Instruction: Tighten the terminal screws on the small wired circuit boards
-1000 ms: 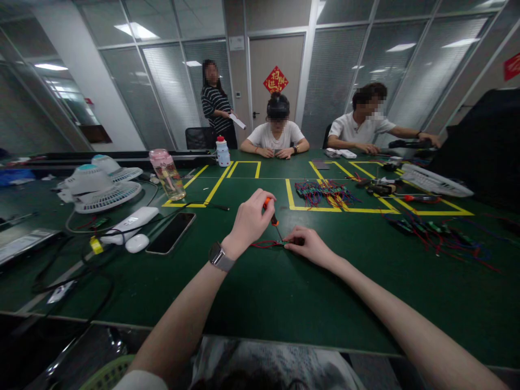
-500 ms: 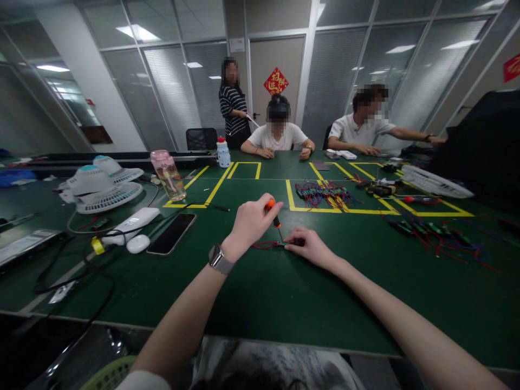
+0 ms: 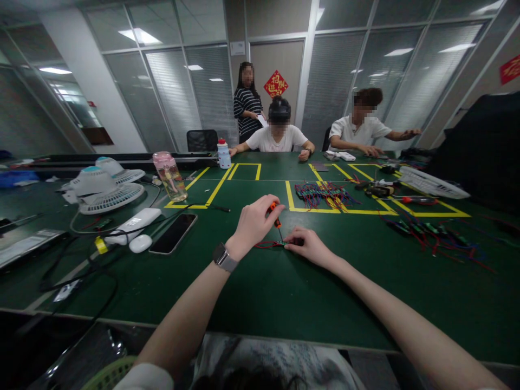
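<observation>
My left hand (image 3: 252, 223) is closed round a small orange-handled screwdriver (image 3: 276, 215), held upright with its tip down on a tiny part on the green table (image 3: 260, 292). My right hand (image 3: 307, 245) pinches that small part (image 3: 291, 244) flat against the table, just right of the tip. Thin red wires (image 3: 265, 245) trail left from the part. A grey watch sits on my left wrist.
A phone (image 3: 173, 233), white mouse (image 3: 140, 243), cables and two desk fans (image 3: 106, 187) lie at left, with a pink-lidded bottle (image 3: 170, 175). A heap of wired parts (image 3: 325, 194) sits in a yellow-taped box. More wires lie at right (image 3: 434, 234). Three people are at the far end.
The standing person in the striped top has walked right, behind the seated one. My left hand has shifted slightly on the screwdriver; my right hand stays on the part.
</observation>
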A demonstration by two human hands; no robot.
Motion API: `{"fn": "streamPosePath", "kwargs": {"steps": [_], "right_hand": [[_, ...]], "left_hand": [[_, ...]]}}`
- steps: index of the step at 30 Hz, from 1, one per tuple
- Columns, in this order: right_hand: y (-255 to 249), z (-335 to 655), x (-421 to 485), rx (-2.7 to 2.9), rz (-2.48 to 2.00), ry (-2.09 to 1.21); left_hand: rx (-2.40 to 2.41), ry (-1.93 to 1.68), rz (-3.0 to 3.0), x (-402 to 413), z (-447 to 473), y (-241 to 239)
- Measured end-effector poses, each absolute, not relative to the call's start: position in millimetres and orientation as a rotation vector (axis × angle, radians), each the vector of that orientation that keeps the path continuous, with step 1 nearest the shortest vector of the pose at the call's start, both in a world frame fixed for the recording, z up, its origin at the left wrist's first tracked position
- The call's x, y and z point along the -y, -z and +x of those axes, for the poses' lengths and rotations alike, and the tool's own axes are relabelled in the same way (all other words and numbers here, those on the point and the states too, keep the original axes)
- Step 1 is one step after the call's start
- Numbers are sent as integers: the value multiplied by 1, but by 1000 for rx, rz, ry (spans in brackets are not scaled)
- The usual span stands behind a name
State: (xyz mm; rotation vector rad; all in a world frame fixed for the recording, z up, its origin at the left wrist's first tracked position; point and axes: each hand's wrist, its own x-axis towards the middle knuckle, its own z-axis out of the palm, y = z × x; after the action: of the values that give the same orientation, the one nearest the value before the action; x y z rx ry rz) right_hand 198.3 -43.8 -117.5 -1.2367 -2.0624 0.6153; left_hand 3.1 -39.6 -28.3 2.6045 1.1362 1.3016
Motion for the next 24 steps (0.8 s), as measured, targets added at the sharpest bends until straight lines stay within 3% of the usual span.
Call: {"fn": "streamPosePath", "kwargs": {"steps": [24], "right_hand": [[117,198,44,2068,-1249,-608]], "left_hand": [[-1202,-1328,2607,43,1,25]]}}
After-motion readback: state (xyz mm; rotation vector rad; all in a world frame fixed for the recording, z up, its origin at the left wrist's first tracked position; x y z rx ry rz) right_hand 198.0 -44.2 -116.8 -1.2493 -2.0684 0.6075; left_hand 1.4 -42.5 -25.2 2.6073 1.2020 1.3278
